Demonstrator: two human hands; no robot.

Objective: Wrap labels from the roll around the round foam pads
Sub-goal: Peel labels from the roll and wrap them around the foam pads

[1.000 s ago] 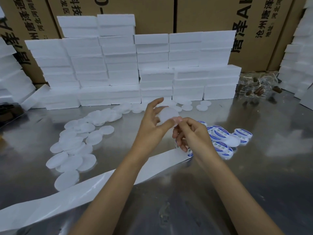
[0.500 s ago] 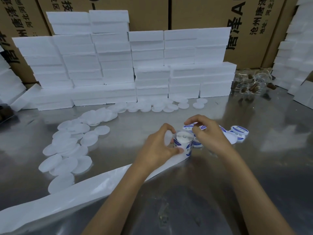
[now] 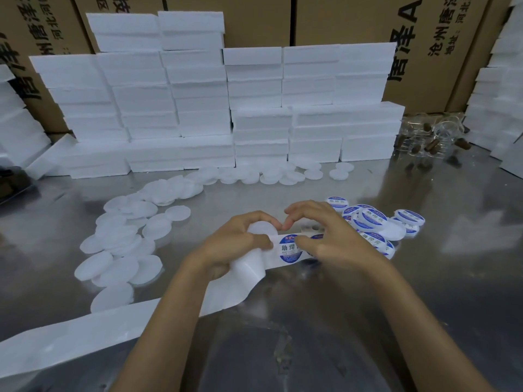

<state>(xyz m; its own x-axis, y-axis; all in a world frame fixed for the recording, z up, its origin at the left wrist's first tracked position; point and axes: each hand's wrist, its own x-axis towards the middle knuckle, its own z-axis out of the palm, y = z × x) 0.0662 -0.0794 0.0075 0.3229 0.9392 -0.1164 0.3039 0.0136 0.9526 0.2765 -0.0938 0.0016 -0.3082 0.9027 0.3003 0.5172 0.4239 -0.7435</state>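
I see the left hand (image 3: 237, 244) curled around a round foam pad (image 3: 261, 228), thumb pressing the label strip (image 3: 288, 248) against it. The right hand (image 3: 331, 236), fingers bent, grips the label roll (image 3: 310, 228) at 3 o'clock of the pad. Finished labelled pads (image 3: 370, 219) lie at 3 o'clock; bare foam discs (image 3: 121, 244) at 9 o'clock on the metal table (image 3: 424, 292).

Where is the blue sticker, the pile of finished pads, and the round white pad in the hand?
blue sticker (image 3: 289, 248), head view, its printed middle
finished pads (image 3: 373, 217), head view, top pad's label
white pad (image 3: 261, 229), head view, its flat face
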